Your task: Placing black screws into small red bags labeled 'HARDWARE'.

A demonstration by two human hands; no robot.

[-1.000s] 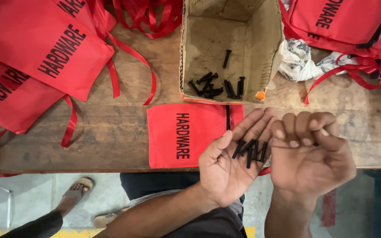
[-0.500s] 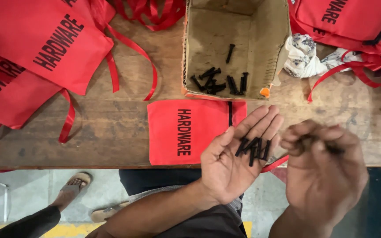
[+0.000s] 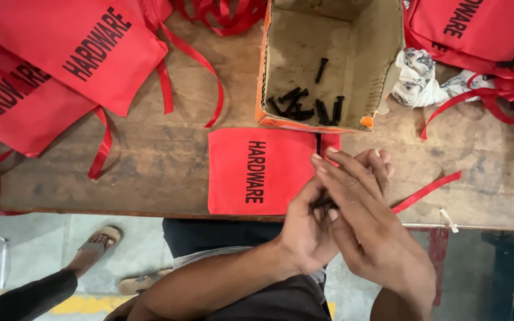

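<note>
Only partway: left hand (image 3: 307,229) cups black screws (image 3: 323,203), right hand (image 3: 367,229) closed over them; pouch (image 3: 257,172) flat, more in box (image 3: 328,65).

Bare wood is lying open between my hands (image 3: 352,220) and the red pouches (image 3: 60,65) at left. Ahead, the cardboard box (image 3: 382,65) is blocking the way, its open top giving access; red ribbons (image 3: 426,191) are trailing rightward.

Crumpled cloth (image 3: 414,77) beside red bag pile (image 3: 477,32); sandalled foot (image 3: 95,249) below
</note>
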